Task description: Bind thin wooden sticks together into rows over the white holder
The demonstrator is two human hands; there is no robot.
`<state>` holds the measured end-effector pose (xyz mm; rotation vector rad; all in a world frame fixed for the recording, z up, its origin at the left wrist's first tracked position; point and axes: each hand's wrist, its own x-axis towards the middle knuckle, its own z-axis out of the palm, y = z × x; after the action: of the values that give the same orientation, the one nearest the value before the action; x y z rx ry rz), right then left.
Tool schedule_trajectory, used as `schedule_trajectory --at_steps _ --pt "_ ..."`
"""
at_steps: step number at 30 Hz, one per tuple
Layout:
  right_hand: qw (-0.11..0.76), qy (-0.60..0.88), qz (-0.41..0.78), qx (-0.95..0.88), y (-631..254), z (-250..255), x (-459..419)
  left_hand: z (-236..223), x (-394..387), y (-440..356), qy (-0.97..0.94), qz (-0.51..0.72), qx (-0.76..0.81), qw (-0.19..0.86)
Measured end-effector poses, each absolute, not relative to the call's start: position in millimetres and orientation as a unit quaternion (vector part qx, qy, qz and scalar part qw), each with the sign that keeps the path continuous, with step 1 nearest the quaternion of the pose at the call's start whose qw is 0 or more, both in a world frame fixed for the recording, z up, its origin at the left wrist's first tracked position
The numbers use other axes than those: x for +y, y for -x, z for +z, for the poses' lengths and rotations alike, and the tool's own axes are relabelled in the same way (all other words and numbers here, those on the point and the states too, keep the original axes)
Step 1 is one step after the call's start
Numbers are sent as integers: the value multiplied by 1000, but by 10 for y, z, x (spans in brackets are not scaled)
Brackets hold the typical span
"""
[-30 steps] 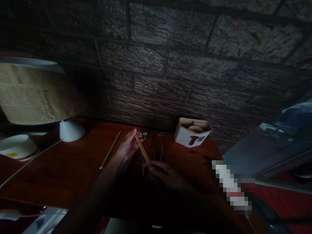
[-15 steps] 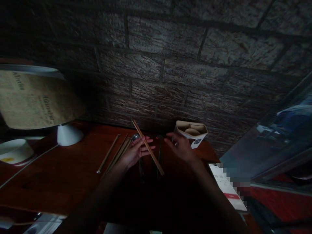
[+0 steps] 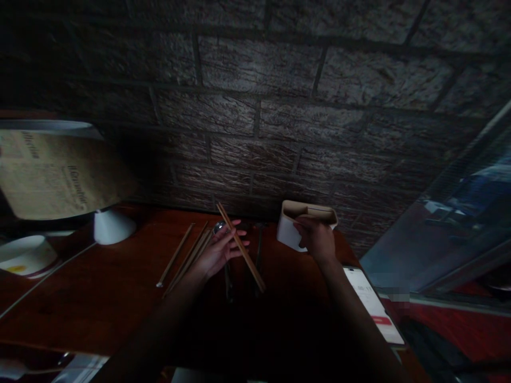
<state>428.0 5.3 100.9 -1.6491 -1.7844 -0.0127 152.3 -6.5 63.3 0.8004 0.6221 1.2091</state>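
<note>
My left hand [image 3: 219,254], palm up, holds a pair of wooden chopsticks [image 3: 242,250] slantwise between thumb and fingers. At the front rim of a white box with compartments [image 3: 288,229], my right hand [image 3: 317,236] has its fingers curled in. Whatever it may grip there is hidden by the hand. Left of my left hand, several chopsticks [image 3: 178,252] lie on the wooden table [image 3: 99,292]. A spoon with a shiny bowl [image 3: 219,227] lies partly behind that hand. A thin utensil [image 3: 259,247] lies between my hands, too dark to identify.
A lamp with a printed shade [image 3: 59,173] and a white bowl [image 3: 27,255] stand at the left, near a cable [image 3: 50,279]. A lit phone [image 3: 371,303] lies by the right edge. The brick wall [image 3: 247,106] rises behind the table.
My right hand has moved right, from beside the box to its front rim, and its fingers have curled. The left hand still holds the chopsticks at nearly the same spot.
</note>
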Motion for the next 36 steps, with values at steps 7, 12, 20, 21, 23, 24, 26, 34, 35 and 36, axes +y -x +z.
schedule_trajectory --at_steps 7,12,20,21,23,24,26,34,35,36 --pt "288 622 61 -725 -4113 1194 -474 913 -5 -1467 -415 570 271 656" --pt "268 596 57 -755 -4081 1288 -647 1533 94 -1678 -519 563 229 601" --pt "413 502 195 -735 -4170 1746 -271 1957 190 -2109 -617 561 179 522" --pt "419 481 204 -743 -4172 1782 -214 1940 197 -2142 -627 551 187 517" --pt "418 447 226 -758 -4160 1822 -126 1899 203 -2204 -638 537 202 514" --pt "413 432 240 -765 -4146 1827 -93 1882 203 -2235 -639 531 208 516" --pt "397 405 270 -778 -4115 1811 -39 1855 203 -2300 -639 524 215 521" --pt "347 445 271 -780 -4181 1594 190 1591 401 -2398 -680 540 291 401" --pt "345 452 275 -775 -4211 1568 221 1524 444 -2375 -688 522 312 395" --pt "347 460 279 -769 -4239 1544 252 1457 485 -2349 -696 506 332 386"
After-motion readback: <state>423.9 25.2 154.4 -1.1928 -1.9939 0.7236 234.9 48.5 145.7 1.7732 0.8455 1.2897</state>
